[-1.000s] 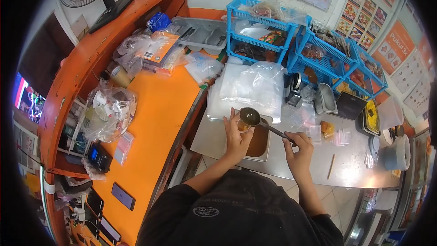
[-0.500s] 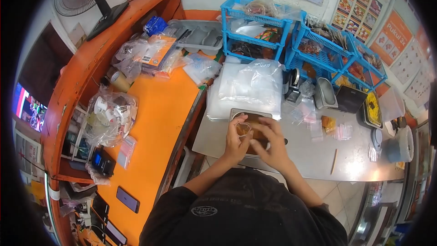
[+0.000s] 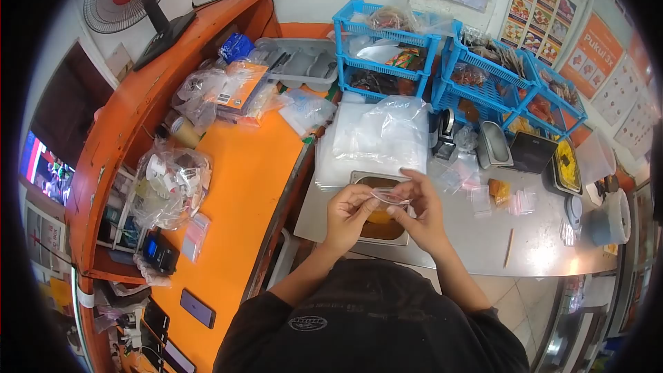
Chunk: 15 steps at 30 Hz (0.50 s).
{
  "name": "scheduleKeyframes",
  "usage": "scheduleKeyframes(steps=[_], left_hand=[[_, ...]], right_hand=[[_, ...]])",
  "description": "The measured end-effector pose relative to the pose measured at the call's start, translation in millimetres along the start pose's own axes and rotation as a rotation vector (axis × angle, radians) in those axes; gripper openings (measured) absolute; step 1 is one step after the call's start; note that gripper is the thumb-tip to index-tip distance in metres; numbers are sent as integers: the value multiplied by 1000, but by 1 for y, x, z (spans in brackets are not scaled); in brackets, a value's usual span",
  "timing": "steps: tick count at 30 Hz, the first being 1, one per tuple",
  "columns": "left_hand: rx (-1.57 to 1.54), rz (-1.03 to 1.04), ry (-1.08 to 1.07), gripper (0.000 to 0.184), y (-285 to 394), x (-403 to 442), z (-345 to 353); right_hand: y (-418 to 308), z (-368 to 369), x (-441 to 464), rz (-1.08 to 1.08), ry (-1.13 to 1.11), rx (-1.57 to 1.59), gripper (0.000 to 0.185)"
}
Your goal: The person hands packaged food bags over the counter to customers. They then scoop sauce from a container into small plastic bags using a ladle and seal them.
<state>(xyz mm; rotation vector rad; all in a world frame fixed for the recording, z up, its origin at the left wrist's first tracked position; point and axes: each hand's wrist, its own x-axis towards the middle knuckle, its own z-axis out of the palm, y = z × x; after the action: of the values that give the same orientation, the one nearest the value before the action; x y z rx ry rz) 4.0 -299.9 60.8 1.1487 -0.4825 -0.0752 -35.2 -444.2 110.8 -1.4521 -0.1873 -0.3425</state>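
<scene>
Over a metal container of brown sauce (image 3: 384, 232), both hands hold a small clear plastic bag (image 3: 391, 197) by its top edge. My left hand (image 3: 349, 215) pinches the bag's left side, fingers closed. On the other side, my right hand (image 3: 423, 213) grips the bag between thumb and fingers. The lower part of the bag is hard to make out against the sauce. Behind the container lies a stack of large clear plastic bags (image 3: 373, 135).
An orange counter (image 3: 242, 186) with a phone (image 3: 197, 308) is at the left. Blue baskets (image 3: 387, 52) stand at the back. On the metal table (image 3: 463, 242) are a wooden stick (image 3: 509, 247), small packets (image 3: 523, 202) and a metal tin (image 3: 495, 144).
The ladle has left my right hand and I cannot make it out now. My right hand has come over to the small bag, whose top is now stretched between both hands.
</scene>
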Motion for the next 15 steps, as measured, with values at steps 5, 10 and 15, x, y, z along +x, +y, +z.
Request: scheduleKeyframes(steps=[5, 10, 15], left_hand=[[-120, 27, 108, 12, 4, 2, 6], [-137, -20, 103, 10, 9, 2, 6], [-78, 2, 70, 11, 14, 1, 6]], right_hand=[[16, -4, -6, 126, -19, 8, 13], [17, -7, -10, 158, 50, 27, 6], [10, -5, -12, 45, 94, -116, 4]])
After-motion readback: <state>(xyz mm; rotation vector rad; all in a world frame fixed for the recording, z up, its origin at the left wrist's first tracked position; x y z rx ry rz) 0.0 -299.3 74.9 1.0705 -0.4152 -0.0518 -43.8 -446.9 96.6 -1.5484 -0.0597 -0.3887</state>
